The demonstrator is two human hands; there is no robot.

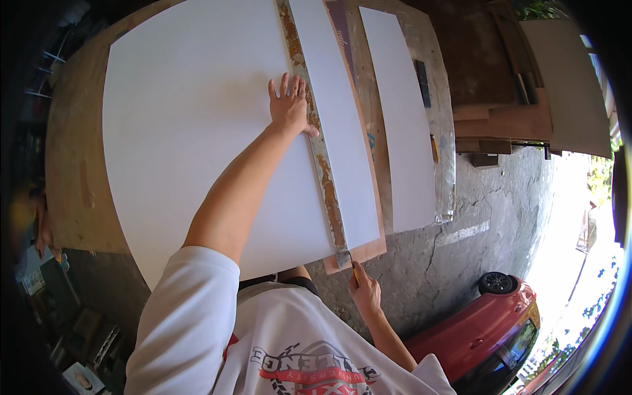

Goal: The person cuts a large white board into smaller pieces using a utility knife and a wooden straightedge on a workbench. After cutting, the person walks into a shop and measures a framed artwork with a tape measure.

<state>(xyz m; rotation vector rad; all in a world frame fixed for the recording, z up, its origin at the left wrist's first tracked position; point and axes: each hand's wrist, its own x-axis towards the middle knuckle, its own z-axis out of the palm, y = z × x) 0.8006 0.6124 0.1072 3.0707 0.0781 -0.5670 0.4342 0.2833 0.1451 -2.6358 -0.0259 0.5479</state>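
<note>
A large white sheet (197,145) lies on the table, and a long, worn metal straightedge (325,178) with rusty patches runs across it near its right side. My left hand (288,110) presses flat on the sheet and the straightedge, fingers spread and thumb on the metal. At the straightedge's near end, my right hand (367,294) is closed around a cutter knife (356,271) with a yellow handle. Its tip is close to the near edge of the sheet; the blade is too small to make out. Brown board (374,248) shows beneath the sheet.
On the worn wooden table (74,151), a separate white strip (401,131) lies to the right. Beyond it are a dark block (422,84) and a thin yellow tool (434,149). Another person's hand (43,227) shows at far left. A red car (474,329) stands lower right.
</note>
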